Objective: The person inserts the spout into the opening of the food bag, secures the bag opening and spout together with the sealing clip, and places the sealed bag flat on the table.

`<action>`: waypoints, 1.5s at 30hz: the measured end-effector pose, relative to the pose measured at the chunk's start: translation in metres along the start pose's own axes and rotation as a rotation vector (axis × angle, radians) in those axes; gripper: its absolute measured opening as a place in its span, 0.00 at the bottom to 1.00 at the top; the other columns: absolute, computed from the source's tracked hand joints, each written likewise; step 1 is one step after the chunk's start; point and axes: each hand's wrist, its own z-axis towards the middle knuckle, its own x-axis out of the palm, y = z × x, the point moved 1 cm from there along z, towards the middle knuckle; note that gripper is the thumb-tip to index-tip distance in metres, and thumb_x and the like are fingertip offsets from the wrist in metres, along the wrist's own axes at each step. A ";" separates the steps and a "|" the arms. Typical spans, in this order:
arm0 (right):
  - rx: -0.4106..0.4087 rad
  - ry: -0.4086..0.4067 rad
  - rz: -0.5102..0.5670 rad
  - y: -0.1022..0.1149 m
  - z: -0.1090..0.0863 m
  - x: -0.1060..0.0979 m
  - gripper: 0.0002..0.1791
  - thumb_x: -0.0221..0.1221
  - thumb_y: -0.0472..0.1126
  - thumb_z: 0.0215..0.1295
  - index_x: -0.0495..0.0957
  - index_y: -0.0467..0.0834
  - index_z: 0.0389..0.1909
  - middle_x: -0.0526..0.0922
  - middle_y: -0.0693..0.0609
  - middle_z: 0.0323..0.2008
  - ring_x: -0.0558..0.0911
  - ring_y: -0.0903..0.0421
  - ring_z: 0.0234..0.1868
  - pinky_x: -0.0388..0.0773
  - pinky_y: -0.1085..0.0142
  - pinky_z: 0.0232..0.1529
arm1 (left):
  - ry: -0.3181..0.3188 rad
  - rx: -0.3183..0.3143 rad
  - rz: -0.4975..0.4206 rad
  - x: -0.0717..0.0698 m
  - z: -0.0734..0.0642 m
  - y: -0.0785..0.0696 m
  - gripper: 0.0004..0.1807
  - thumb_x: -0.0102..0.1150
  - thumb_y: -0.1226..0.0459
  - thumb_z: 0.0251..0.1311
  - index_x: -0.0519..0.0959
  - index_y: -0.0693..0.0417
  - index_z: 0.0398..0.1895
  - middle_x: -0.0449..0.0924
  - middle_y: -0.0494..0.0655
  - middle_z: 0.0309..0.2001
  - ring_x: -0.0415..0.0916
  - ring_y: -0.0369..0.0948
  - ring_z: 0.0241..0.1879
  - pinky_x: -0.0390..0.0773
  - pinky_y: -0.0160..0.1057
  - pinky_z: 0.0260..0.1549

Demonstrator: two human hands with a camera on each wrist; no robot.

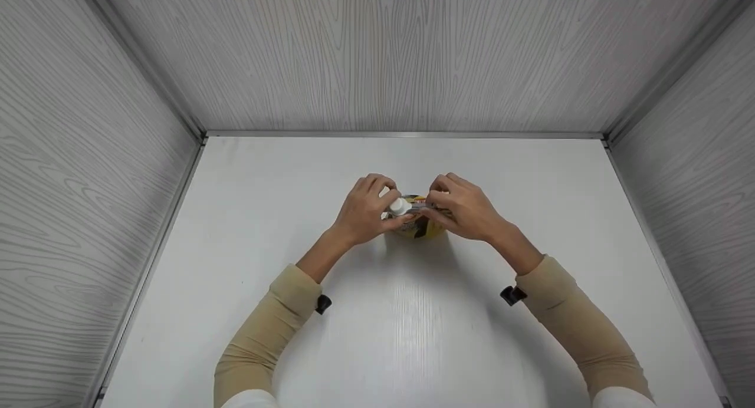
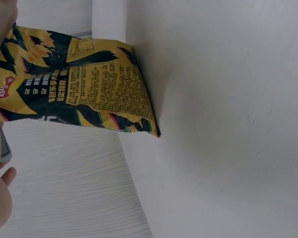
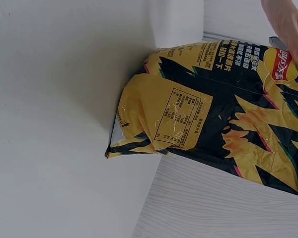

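A yellow-and-black chip bag (image 2: 104, 82) stands upright on the white table, its bottom on the surface. Along its top lies a grey bag clip (image 1: 416, 208) with a round white cap (image 1: 400, 206) at the left end. My left hand (image 1: 367, 210) curls its fingers and thumb about the capped end. From the other side, my right hand (image 1: 469, 210) pinches the clip and the bag's top edge. In the right wrist view, the fingers (image 3: 290, 37) lie over the grey strip near the red logo. The hands hide much of the bag's top in the head view.
The white table (image 1: 377, 337) spreads around the bag. Grey wood-grain panels enclose it at the back (image 1: 377, 60), left (image 1: 76, 190) and right (image 1: 702, 160). Dark wrist cameras (image 1: 513, 295) sit at both sleeve cuffs.
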 end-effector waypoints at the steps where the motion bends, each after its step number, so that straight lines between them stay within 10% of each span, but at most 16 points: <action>1: -0.003 -0.001 -0.005 0.000 0.000 0.000 0.11 0.65 0.50 0.74 0.81 0.46 0.37 0.83 0.47 0.40 0.79 0.50 0.38 0.80 0.56 0.37 | 0.001 0.001 -0.002 0.000 0.000 0.000 0.24 0.69 0.40 0.64 0.81 0.51 0.42 0.79 0.48 0.48 0.77 0.47 0.52 0.81 0.46 0.53; 45: 0.029 -0.148 -0.054 -0.009 -0.029 0.000 0.14 0.75 0.48 0.63 0.82 0.43 0.36 0.82 0.46 0.37 0.78 0.51 0.35 0.79 0.58 0.32 | -0.010 -0.007 -0.057 -0.011 -0.006 -0.001 0.23 0.67 0.41 0.66 0.83 0.51 0.41 0.80 0.48 0.48 0.77 0.47 0.54 0.81 0.47 0.55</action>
